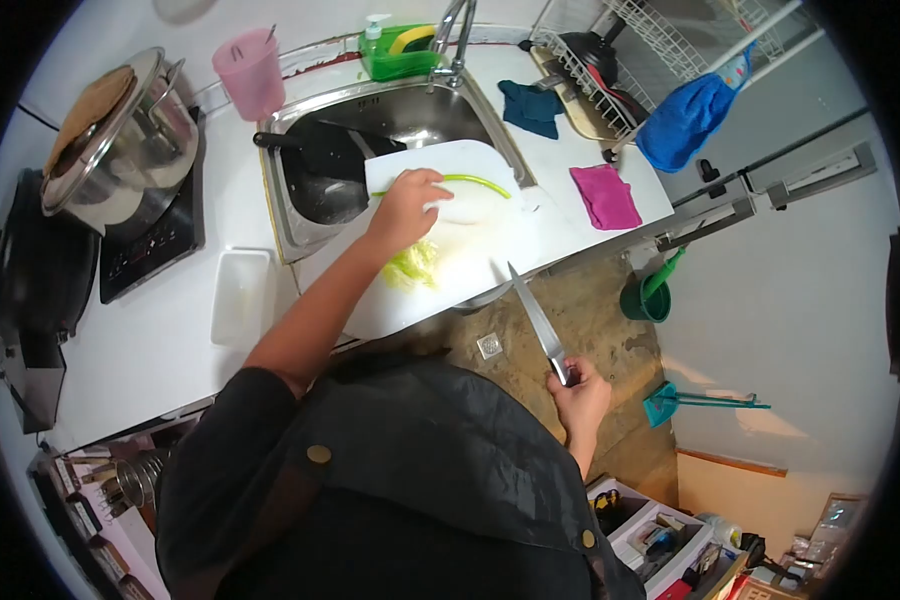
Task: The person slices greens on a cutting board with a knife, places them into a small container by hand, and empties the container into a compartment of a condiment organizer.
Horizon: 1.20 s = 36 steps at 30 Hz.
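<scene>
My left hand (405, 210) is over the white cutting board (480, 240), its bent fingers on a long, slender green chili (480, 182). The chili shows on both sides of the hand and curves to the right; the exact contact is partly hidden. Below the hand lies a small heap of pale green shredded leaves (410, 264). My right hand (580, 395) is closed around the dark handle of a kitchen knife (539, 318), held off the counter above the floor. The blade points up and to the left, its tip near the board's right edge.
Behind the board is a steel sink (440, 112) with a black pan (335, 150). To the left stand a white tray (242, 290), an induction cooker (155, 245) and a steel pot (155, 150). A pink cloth (607, 196) and dish rack (610, 90) are at right.
</scene>
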Tool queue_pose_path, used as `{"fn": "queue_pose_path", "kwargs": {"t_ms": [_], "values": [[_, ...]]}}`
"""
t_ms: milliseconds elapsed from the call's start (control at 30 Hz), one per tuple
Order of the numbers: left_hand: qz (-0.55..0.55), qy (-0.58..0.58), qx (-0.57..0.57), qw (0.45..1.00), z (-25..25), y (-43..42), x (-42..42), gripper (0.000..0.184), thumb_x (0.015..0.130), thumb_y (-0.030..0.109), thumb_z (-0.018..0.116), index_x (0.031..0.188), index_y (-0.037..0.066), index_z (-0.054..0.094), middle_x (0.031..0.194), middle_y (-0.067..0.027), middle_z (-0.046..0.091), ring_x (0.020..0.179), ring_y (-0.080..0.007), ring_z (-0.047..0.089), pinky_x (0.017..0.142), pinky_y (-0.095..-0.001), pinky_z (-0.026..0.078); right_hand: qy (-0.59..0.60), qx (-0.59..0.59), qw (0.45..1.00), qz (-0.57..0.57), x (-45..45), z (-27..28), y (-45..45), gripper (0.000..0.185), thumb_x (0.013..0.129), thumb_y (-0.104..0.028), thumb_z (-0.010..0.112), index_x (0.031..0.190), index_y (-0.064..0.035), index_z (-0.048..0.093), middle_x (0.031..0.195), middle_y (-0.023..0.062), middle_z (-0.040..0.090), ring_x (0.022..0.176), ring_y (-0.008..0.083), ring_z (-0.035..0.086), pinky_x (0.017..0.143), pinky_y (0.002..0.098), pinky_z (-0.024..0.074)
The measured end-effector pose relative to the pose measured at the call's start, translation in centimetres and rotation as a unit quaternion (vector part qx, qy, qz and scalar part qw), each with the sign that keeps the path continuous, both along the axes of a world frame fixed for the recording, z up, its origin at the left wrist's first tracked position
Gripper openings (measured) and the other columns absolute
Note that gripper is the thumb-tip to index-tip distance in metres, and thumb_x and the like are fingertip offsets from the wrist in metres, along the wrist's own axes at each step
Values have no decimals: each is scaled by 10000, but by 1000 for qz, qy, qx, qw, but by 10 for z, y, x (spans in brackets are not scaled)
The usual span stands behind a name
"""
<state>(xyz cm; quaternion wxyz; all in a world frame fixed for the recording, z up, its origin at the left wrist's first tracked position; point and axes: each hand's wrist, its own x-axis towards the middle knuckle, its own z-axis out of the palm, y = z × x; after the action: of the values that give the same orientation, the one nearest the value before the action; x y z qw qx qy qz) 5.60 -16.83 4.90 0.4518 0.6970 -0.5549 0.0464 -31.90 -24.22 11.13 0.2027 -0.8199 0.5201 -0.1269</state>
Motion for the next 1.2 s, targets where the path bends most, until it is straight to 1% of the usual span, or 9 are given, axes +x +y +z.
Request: {"fn": "queue_pose_path", "kwargs": {"t_ms": [67,167,233,333,433,567,667,933,1200], "values": [[-4,-27,-16,999,-3,-29,17,223,778,131,702,991,71,723,1014,-148,655,944,-329,615,872,-413,497,-26,35,999,-12,-7,-12,4,301,651,-204,797,916,-95,703,692,118,678,648,261,679,649,348,519],[57,-102,119,986,-16,-64,42,255,759,174,724,989,65,721,1021,-156,660,939,-339,629,861,-408,504,-61,68,996,-15,-12,-21,13,299,651,-189,795,919,-92,702,686,117,676,643,253,680,647,342,519],[82,-76,305,946,-8,-70,54,241,727,169,724,944,64,736,957,-140,678,941,-329,647,836,-422,530,-68,67,995,-7,-13,-25,14,301,657,-198,805,918,-89,703,686,117,676,640,247,681,644,336,519],[61,-22,329,942,4,-56,59,235,737,218,741,911,61,738,918,-156,698,881,-332,661,789,-394,532,-90,120,989,14,-12,-36,10,286,749,-254,784,944,-64,697,689,157,659,630,285,670,628,354,511],[63,10,271,961,-10,-42,58,188,748,196,724,861,47,739,808,-147,705,776,-310,678,736,-380,540,-117,133,979,100,23,-32,-5,270,864,-255,680,1017,-33,664,727,219,654,687,381,663,642,434,504],[86,63,218,970,-19,-30,42,181,750,171,696,859,32,734,777,-158,701,715,-298,682,700,-365,541,-19,66,968,239,102,-25,-25,306,974,-234,516,1003,70,542,792,338,622,795,519,610,727,567,467],[116,110,140,977,-26,-29,34,130,731,138,663,808,74,747,755,-149,696,728,-321,681,718,-387,554,19,47,953,299,155,-28,-41,343,987,-244,482,961,94,531,822,356,624,822,520,616,769,564,478],[156,85,165,970,-27,-33,29,139,734,124,623,789,89,745,734,-159,683,692,-340,667,691,-397,547,143,79,932,325,196,-25,-52,370,987,-265,434,1050,72,573,1007,325,653,984,470,635,891,502,497],[175,59,174,967,-33,-26,32,148,730,128,619,801,60,729,732,-182,666,671,-342,656,672,-384,532,164,106,928,318,210,-31,-56,370,986,-251,418,1114,71,548,1041,315,651,1016,460,627,921,498,482]]}}
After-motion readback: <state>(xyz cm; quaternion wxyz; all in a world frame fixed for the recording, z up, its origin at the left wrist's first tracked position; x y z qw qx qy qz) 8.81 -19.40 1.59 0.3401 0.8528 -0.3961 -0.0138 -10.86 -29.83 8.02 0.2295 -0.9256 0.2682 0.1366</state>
